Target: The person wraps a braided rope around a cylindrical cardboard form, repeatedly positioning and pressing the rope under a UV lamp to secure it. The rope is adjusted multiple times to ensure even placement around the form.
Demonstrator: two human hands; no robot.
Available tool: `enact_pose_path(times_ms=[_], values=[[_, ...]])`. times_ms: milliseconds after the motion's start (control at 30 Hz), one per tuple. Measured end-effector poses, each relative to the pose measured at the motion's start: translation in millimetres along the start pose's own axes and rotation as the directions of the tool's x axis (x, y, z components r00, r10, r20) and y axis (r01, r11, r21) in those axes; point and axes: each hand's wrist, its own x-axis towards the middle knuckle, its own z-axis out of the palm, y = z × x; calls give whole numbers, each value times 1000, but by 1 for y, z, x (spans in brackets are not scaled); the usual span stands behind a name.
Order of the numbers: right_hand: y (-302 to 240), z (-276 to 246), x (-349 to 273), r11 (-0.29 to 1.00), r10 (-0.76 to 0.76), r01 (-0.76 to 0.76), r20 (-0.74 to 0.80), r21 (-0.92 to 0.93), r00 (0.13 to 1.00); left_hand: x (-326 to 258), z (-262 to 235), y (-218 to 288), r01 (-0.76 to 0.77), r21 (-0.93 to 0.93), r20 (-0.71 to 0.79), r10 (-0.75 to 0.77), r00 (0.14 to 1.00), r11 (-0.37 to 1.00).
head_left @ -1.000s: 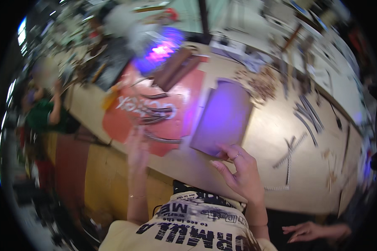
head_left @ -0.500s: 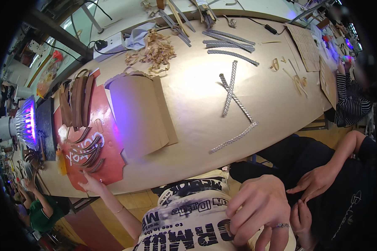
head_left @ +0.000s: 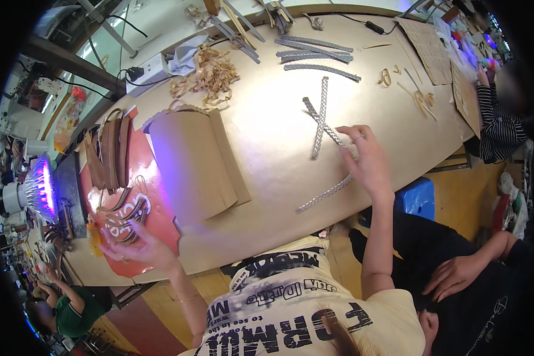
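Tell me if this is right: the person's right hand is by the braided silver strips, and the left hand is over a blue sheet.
Not quite: the sheet is red, not blue, as the head view shows. The right hand is by the braided silver strips, and the left hand is over the sheet.

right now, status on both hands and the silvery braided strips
Left hand open, blurred, above red sheet. Right hand at silvery braided strips, grip unclear. Right hand hides part of them.
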Motion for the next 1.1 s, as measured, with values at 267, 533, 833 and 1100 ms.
enact_pose_path(times_ms=[267, 533, 833, 1100], values=[[2, 36, 23, 950, -248, 262, 99, -173, 964, -17, 8, 64, 11, -376, 90, 25, 996, 927], [-49, 25, 30, 626, 33, 374, -501, 685, 865, -7, -1, 99, 537, -654, 755, 500, 424, 533], [-151, 28, 31, -267, 6, -298, 311, 916, 950, 59, 21, 103, 880, -473, 863, 178, 474, -47], [-199, 77, 58, -213, -117, -415, 399, 884, 910, 83, 29, 49, 791, -609, 793, -22, 609, -57]])
